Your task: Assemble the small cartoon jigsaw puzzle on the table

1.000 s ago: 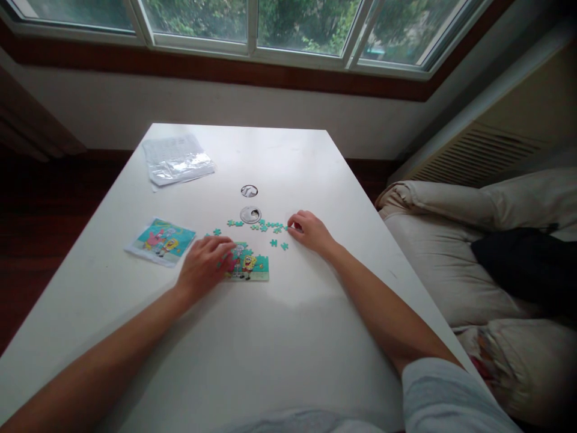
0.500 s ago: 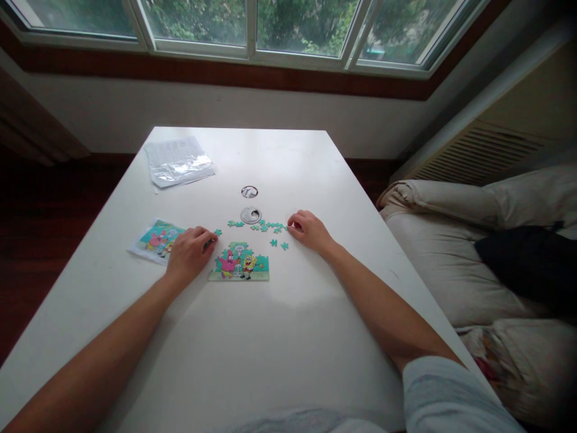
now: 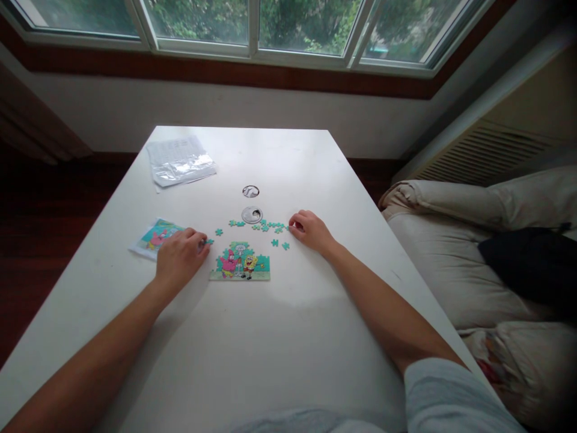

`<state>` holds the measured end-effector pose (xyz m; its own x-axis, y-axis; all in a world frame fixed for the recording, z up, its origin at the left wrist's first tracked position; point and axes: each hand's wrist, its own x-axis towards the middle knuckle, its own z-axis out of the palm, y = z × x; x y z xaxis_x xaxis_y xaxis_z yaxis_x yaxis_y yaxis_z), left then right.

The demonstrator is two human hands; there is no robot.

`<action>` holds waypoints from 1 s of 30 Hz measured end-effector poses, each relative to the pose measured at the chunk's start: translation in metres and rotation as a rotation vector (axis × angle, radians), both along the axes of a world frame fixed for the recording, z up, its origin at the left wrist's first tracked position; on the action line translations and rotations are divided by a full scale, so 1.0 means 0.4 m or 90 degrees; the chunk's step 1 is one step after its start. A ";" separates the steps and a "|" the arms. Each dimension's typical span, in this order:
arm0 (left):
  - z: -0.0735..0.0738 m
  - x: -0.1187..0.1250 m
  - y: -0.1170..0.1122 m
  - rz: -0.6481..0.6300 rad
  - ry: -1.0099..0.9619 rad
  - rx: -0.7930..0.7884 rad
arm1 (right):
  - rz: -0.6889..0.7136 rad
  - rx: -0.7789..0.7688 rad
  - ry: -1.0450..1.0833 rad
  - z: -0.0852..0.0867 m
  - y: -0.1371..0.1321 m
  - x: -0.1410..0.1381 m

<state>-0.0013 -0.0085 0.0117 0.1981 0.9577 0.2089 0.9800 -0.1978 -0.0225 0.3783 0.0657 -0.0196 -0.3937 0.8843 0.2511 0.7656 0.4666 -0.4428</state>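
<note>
1. Since the earlier frames, the left hand (image 3: 179, 255) has gone from over the joined puzzle (image 3: 238, 267) to its left, and now covers part of the picture card (image 3: 155, 237); the right hand (image 3: 311, 231) stays in nearly the same place.
2. At the left fingertips a small green piece (image 3: 209, 241) shows. The fingers are curled towards it, but I cannot tell whether this grip pinches the piece or merely touches it.
3. On the other side, the right grip is curled at the right end of a row of loose pieces (image 3: 265, 227); whether anything is caught between thumb and finger cannot be told.
4. Between the hands, and apart from both, the joined puzzle lies flat on the worktop (image 3: 288, 349). Its bottom edge is straight and its cartoon figures are largely formed.
5. What is left appears to be mostly the upper background: the top edge is ragged, rising near the middle and stepping down to the right.
6. Still unjoined are the row beyond the puzzle, a lone piece (image 3: 219, 231) near the left fingertips, and two separate pieces (image 3: 280, 245) nearer the right hand. By my judgement the work is past halfway.
</note>
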 end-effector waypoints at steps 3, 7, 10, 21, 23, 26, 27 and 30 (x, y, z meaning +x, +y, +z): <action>0.003 0.006 0.003 -0.005 -0.002 -0.003 | -0.001 0.001 0.000 0.000 0.000 -0.001; 0.006 -0.003 0.015 -0.004 -0.018 -0.037 | -0.002 0.004 -0.002 0.001 -0.001 -0.003; 0.001 -0.021 0.028 -0.008 -0.041 -0.072 | -0.001 0.005 -0.002 0.000 -0.001 -0.003; 0.011 0.032 0.016 -0.023 -0.299 -0.114 | 0.010 0.032 0.106 0.034 -0.032 -0.047; 0.011 0.066 0.004 -0.050 -0.391 -0.130 | 0.054 0.008 0.155 0.052 -0.060 -0.085; 0.006 0.114 -0.024 -0.091 -0.518 -0.157 | 0.133 -0.054 0.204 0.071 -0.104 -0.145; 0.004 0.127 -0.035 -0.097 -0.547 -0.169 | 0.155 -0.078 0.213 0.075 -0.115 -0.163; 0.001 0.154 -0.065 -0.106 -0.577 -0.169 | 0.200 -0.120 0.243 0.080 -0.135 -0.198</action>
